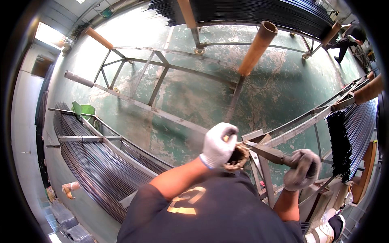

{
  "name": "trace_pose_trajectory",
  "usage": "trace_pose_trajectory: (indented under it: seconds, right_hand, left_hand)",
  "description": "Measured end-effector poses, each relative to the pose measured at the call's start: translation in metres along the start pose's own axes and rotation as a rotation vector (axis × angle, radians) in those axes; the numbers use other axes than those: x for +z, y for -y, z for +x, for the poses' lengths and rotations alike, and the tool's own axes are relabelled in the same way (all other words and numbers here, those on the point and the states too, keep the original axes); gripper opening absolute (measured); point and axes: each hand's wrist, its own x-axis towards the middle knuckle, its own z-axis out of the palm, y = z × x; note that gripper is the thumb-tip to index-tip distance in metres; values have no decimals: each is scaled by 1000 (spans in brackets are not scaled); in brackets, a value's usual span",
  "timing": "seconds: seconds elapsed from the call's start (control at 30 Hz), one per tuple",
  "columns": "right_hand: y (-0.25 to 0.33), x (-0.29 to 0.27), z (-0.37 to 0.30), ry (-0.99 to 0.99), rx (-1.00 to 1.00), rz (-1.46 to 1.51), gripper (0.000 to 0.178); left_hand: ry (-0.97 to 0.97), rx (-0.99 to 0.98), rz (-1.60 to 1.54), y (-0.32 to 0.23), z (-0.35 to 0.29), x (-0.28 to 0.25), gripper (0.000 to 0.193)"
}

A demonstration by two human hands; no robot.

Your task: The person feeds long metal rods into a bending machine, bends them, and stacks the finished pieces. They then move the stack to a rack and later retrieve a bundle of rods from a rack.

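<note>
My left hand (pixel 219 146), in a white knit glove, is closed with the fingers curled. A small yellowish bit shows at its fingers, too small to name. Right beside it is the frayed brown end of a cardboard tube (pixel 242 158), partly hidden by the glove. My right hand (pixel 302 171), in a dirty grey glove, is wrapped round the handle end of a long flat grey tool (pixel 267 153). The tool's far end reaches left to the tube's rim. Its exact kind cannot be made out.
A metal frame (pixel 174 117) with upright cardboard tubes (pixel 258 48) on its posts stands ahead. Bundles of thin dark rods lie in racks at left (pixel 93 158), right (pixel 356 133) and the far side (pixel 251 11). Another person (pixel 349 40) is at the far right.
</note>
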Motion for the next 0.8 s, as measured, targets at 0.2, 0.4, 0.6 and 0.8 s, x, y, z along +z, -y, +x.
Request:
trace_pose_trajectory:
  seconds: [0.2, 0.4, 0.6, 0.8]
  right_hand:
    - [62, 69, -35, 337, -562, -503, 31]
    - [-12, 152, -63, 583, -423, -451, 52]
    - [-30, 211, -37, 541, -558, -220, 24]
    - [-30, 236, -39, 548, -537, -185, 24]
  left_hand:
    - [112, -171, -184, 18, -12, -17, 11]
    - [27, -451, -337, 66, -29, -59, 12]
    - [-160, -569, -249, 98, -64, -137, 9]
    - [-280, -717, -347, 126, -87, -142, 10]
